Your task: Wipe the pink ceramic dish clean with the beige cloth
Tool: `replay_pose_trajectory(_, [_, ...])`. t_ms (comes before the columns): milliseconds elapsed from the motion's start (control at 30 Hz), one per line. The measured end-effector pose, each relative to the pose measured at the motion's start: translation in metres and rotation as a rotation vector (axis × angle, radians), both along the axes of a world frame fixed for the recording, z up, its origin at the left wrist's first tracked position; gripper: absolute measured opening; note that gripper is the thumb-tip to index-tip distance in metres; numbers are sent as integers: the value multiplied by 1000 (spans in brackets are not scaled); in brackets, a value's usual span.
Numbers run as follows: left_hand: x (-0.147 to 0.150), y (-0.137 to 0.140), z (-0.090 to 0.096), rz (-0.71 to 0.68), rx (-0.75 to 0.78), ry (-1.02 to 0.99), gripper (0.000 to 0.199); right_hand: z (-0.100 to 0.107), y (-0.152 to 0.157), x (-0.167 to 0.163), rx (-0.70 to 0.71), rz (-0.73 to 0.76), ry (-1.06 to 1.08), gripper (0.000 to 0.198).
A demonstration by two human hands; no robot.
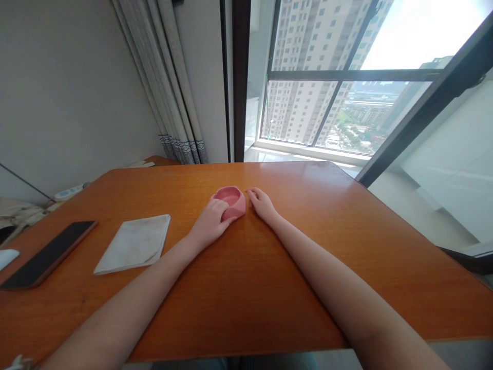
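Observation:
A small pink bowl (pixel 234 208) with faceted sides and a round hollow sits on the wooden table (pixel 239 303). My left hand (pixel 213 218) grips its near left side, thumb along the outside and fingers over the rim. Just right of the bowl, a small gap away, my right hand (pixel 262 202) rests on the tabletop. Its fingers are curled together, and whether anything is between them is hidden.
Left of my left forearm lies a folded white cloth (pixel 134 242). Farther left is a long dark flat pad (pixel 50 253) with a brownish edge, and a white object (pixel 7 258) beside it. A curtain (pixel 169 82) and a large window (pixel 308 108) stand beyond the table.

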State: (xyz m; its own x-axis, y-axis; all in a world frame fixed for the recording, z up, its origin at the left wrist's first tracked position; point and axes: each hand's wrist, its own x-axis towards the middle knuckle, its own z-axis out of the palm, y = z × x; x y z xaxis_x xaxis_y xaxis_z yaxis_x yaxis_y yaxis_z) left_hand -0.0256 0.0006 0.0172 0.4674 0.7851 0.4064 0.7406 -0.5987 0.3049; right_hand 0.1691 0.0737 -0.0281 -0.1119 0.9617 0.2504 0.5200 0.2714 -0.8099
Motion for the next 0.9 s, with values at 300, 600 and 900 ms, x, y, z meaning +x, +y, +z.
replay_pose_trajectory(300, [3,-4,-2,-63,-6,71,17,-3,0,-1,-4,-29,38,60])
replay_pose_trajectory(600, [0,2,-6,-88,-15,96,18,0,-2,-2,-16,-21,20,54])
replay_pose_trajectory(900, [-22,2,17,-3,-100,-119,49,1,-4,0,-20,-12,4,51])
